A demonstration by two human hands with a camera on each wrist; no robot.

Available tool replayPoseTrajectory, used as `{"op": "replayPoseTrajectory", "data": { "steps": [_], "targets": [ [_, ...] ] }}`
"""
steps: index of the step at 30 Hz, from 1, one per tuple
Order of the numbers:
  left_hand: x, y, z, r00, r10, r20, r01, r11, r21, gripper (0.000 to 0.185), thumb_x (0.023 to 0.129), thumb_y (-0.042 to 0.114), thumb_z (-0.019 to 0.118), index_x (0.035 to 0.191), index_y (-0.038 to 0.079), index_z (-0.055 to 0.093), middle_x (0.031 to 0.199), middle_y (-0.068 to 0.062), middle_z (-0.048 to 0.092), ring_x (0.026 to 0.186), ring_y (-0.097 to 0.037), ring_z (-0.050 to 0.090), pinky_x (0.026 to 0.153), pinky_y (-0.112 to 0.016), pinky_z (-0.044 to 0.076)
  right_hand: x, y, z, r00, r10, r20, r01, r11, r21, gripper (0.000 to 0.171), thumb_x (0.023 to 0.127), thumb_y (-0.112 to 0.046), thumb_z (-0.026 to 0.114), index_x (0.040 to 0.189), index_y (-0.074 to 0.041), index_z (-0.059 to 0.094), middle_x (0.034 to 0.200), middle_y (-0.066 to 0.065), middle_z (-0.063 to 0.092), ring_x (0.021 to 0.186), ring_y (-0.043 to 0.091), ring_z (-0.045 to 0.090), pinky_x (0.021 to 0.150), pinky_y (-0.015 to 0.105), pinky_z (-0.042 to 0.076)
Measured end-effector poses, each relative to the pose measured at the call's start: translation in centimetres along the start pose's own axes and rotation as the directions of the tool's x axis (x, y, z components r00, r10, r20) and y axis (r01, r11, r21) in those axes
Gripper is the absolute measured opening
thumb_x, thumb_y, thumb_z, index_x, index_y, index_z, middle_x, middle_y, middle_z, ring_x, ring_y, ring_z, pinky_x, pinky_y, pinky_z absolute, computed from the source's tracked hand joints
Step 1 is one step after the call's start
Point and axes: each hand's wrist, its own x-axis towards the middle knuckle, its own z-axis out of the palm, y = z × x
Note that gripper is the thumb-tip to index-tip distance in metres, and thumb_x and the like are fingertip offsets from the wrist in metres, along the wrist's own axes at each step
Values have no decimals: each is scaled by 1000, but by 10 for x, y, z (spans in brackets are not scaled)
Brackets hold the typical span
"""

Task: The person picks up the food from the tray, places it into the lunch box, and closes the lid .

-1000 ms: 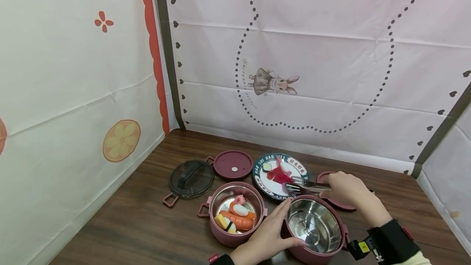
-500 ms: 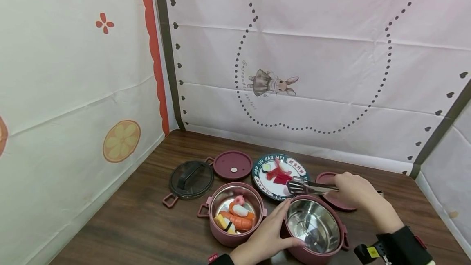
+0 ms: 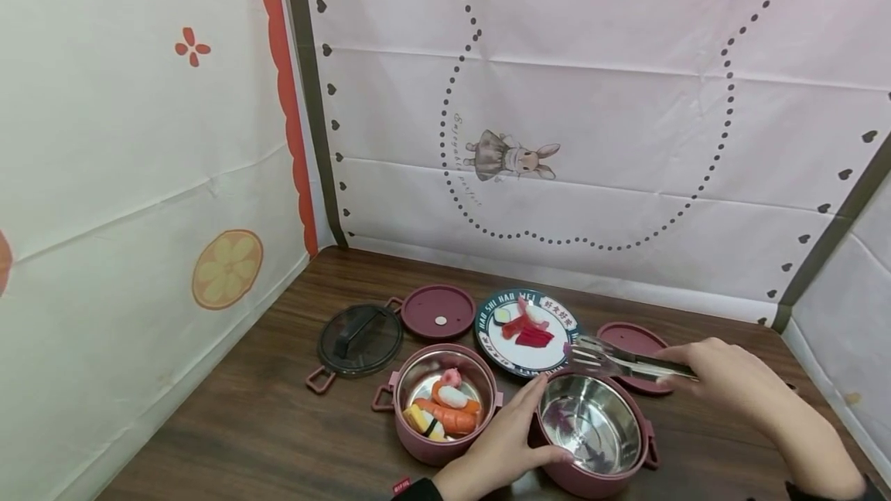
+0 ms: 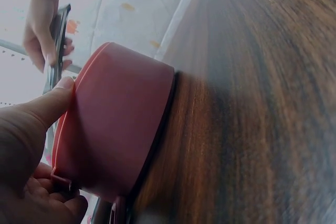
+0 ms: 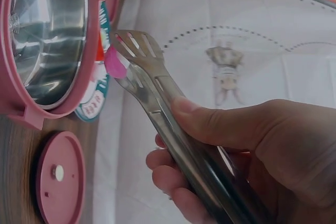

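My left hand (image 3: 518,439) grips the near left side of an empty pink pot with a steel lining (image 3: 592,424), thumb on the rim; the pot's wall (image 4: 115,124) fills the left wrist view. My right hand (image 3: 731,377) holds metal tongs (image 3: 626,362) over the pot's far rim. In the right wrist view the tongs (image 5: 157,87) pinch a small pink food piece (image 5: 114,62) at their tips. Behind the pot a round plate (image 3: 487,314) carries red and white toy food. A second pink pot (image 3: 445,451) to the left holds several toy sushi pieces.
A dark lid (image 3: 360,339) and a pink lid (image 3: 440,311) lie behind the filled pot. Another pink lid (image 3: 629,339) lies right of the plate, under the tongs. Printed cloth walls close in the wooden table (image 3: 244,424) at the left, back and right.
My right hand has drawn the tongs rightward and back from the plate to the empty pot's far rim. My left hand has stayed on the pot.
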Motion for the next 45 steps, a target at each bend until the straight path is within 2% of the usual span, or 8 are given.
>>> {"op": "replayPoseTrajectory", "data": {
  "steps": [4, 10, 13, 23, 29, 32, 35, 45],
  "targets": [
    [0, 0, -1, 1000, -3, -8, 3, 1000, 1, 97, 83, 47, 79, 158, 14, 28, 164, -4, 31, 147, -25, 37, 116, -52, 37, -17, 1, 0, 999, -15, -34, 15, 1000, 0, 28, 83, -35, 77, 110, -25, 76, 93, -9, 75, 85, 17, 72, 66, 44, 55],
    [0, -2, -2, 1000, 2, -15, -2, 1000, -1, 97, 83, 45, 79, 158, 13, 28, 163, -5, 32, 148, -25, 36, 117, -60, 31, -31, 0, 4, 999, -1, -33, 0, 1000, -16, 28, 82, -38, 77, 108, -29, 76, 91, -16, 73, 79, 2, 66, 61, 36, 51],
    [0, -3, -2, 1000, 2, -13, -2, 1000, 5, 96, 83, 46, 79, 158, 13, 28, 163, -5, 32, 147, -25, 37, 117, -56, 34, -35, 0, 8, 999, -8, -42, 8, 1000, -16, 28, 81, -38, 78, 108, -30, 76, 92, -17, 73, 79, 0, 66, 61, 36, 51],
    [0, -4, -2, 1000, 5, -14, -5, 1000, 19, 94, 84, 44, 78, 158, 14, 28, 163, -5, 32, 146, -25, 39, 115, -48, 40, -35, -1, 14, 998, -3, -61, 3, 1000, -4, 34, 81, -42, 77, 111, -26, 75, 93, -13, 74, 83, 5, 67, 65, 39, 53],
    [0, -3, -2, 1000, 13, -21, -13, 999, 30, 95, 84, 45, 79, 158, 13, 28, 163, -6, 33, 145, -25, 40, 115, -47, 41, -30, -2, 12, 998, -17, -61, 18, 1000, 9, 34, 83, -43, 76, 112, -25, 75, 89, -17, 70, 76, -5, 56, 62, 32, 48],
    [0, -2, -2, 1000, 8, -16, -7, 1000, 25, 96, 83, 45, 79, 158, 13, 27, 163, -6, 32, 146, -25, 39, 116, -51, 37, -25, -3, 12, 998, -21, -61, 23, 999, 25, 36, 82, -42, 77, 113, -24, 76, 91, -14, 72, 78, 1, 62, 63, 35, 51],
    [0, -2, -2, 1000, -6, -3, 6, 1000, 5, 97, 83, 46, 79, 159, 15, 26, 164, -5, 30, 147, -25, 37, 117, -58, 33, -18, -3, 11, 998, -21, -60, 23, 999, 38, 36, 82, -40, 77, 113, -21, 75, 96, -7, 75, 86, 15, 71, 68, 44, 55],
    [0, 0, 0, 1000, 2, 4, -2, 1000, 7, 97, 84, 47, 77, 159, 16, 25, 164, -5, 30, 148, -24, 35, 116, -57, 34, 9, 1, 2, 999, -7, -44, 7, 1000, 16, 41, 85, -37, 76, 117, -13, 74, 102, 7, 76, 92, 30, 72, 70, 51, 55]
  ]
}}
